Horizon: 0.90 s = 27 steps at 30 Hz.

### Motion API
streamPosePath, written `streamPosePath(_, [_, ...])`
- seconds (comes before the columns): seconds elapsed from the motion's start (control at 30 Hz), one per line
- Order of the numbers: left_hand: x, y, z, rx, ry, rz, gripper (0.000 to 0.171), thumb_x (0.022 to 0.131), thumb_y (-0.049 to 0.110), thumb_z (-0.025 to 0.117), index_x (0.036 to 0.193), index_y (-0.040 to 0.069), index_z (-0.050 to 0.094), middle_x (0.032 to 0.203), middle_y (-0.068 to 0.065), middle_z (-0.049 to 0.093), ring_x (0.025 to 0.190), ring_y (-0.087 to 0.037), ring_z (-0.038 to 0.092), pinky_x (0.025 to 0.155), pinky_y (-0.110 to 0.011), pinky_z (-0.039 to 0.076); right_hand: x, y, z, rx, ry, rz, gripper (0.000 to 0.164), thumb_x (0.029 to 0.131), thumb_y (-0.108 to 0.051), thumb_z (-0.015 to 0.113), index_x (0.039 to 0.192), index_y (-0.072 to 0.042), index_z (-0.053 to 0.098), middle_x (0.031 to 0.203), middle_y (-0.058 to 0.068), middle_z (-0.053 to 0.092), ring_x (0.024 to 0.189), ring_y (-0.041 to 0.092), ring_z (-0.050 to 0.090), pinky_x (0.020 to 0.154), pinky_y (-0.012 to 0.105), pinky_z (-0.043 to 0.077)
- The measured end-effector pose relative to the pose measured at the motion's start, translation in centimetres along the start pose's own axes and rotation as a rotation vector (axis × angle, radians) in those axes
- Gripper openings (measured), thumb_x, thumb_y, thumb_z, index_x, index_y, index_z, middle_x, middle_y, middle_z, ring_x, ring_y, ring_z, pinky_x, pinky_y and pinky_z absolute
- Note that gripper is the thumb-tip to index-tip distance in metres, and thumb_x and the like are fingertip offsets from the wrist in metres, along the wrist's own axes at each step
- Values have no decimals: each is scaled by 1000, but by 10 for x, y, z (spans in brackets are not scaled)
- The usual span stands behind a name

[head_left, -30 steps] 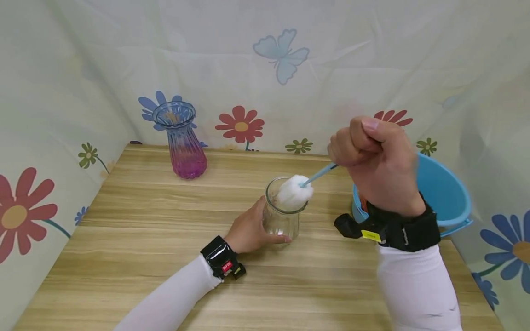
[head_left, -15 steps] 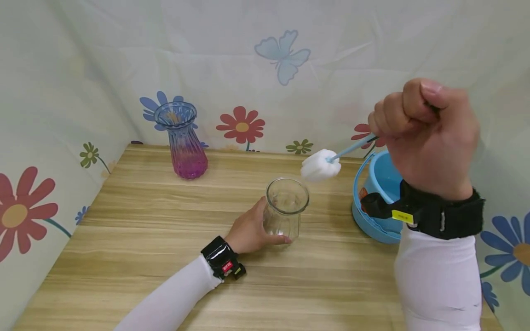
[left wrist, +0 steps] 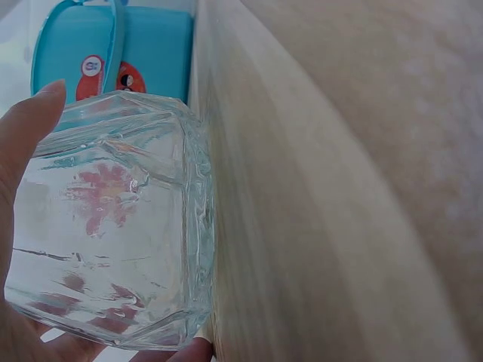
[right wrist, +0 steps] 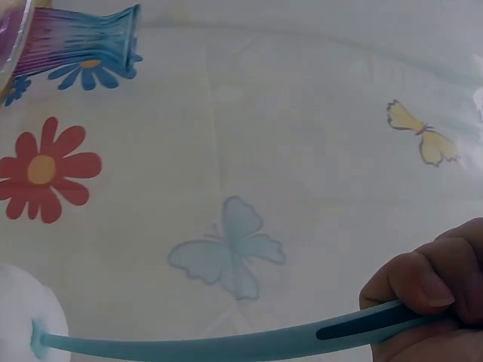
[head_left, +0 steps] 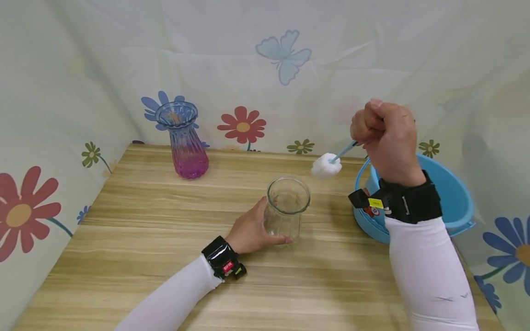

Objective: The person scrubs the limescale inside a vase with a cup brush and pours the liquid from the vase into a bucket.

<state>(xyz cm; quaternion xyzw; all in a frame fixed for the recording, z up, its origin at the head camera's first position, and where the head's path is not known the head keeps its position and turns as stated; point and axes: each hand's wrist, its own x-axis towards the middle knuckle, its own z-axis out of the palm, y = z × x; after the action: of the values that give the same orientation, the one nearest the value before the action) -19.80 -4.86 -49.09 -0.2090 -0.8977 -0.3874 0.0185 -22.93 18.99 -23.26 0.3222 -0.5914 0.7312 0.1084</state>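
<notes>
Brush and jar are the two things in use. The right hand is raised in a fist round the blue handle, so its grip is closed up tight, with the white sponge head hanging at a slant below it. The left hand holds the clear glass jar, thumb on one side and fingers on the other; that grip is as wide as the jar's body. The jar stands upright on the table, its mouth facing up.

At this moment the sponge head is outside the jar, in the air past the rim on the bucket side, touching neither the jar nor the blue bucket under the right arm. I judge this to be a pause between strokes of scrubbing the jar, or the brush's passage between jar and bucket; which way it travels I cannot tell. Another scrub would call for bringing the sponge over the rim and straight down, while the left hand steadies the glass. The blue-and-pink vase stands apart near the back.
</notes>
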Motion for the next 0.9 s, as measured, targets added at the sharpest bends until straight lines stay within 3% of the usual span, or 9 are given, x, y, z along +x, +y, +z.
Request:
streamPosePath(0.23, [0, -1, 1, 12, 2, 8, 115, 56, 81, 72, 148, 37, 19, 133, 3, 51, 111, -14, 51, 78, -50, 53, -8, 40, -13, -55, 30, 36, 58, 102, -17, 49, 52, -4, 23, 54, 1, 19, 45, 15, 19, 47, 33, 13])
streamPosePath(0.47, [-1, 1, -2, 16, -12, 4, 116, 57, 82, 70, 149, 35, 18, 135, 1, 50, 114, -15, 50, 79, -50, 53, -18, 74, -22, -201, 65, 71, 60, 102, -23, 50, 50, -1, 29, 52, 0, 22, 45, 18, 22, 47, 37, 14])
streamPosePath(0.6, [-1, 2, -3, 10, -19, 0, 116, 58, 80, 71, 149, 34, 18, 137, 1, 48, 115, -15, 49, 81, -51, 52, -25, 91, -25, -293, 121, 83, 62, 101, -23, 52, 48, 3, 30, 52, -1, 24, 49, 19, 23, 53, 38, 18])
streamPosePath(0.77, [-1, 1, -2, 12, -26, -6, 117, 57, 81, 70, 150, 34, 17, 138, 2, 47, 116, -15, 48, 82, -52, 52, -35, 105, -28, -456, 170, 101, 63, 100, -28, 53, 49, 5, 36, 51, -2, 28, 50, 19, 24, 53, 37, 19])
streamPosePath(0.9, [-1, 0, -2, 13, -24, -9, 116, 57, 82, 70, 149, 35, 18, 136, 3, 48, 115, -14, 48, 82, -51, 52, -43, 114, -30, -509, 189, 109, 63, 99, -31, 55, 49, 4, 37, 50, -3, 29, 49, 18, 21, 50, 36, 17])
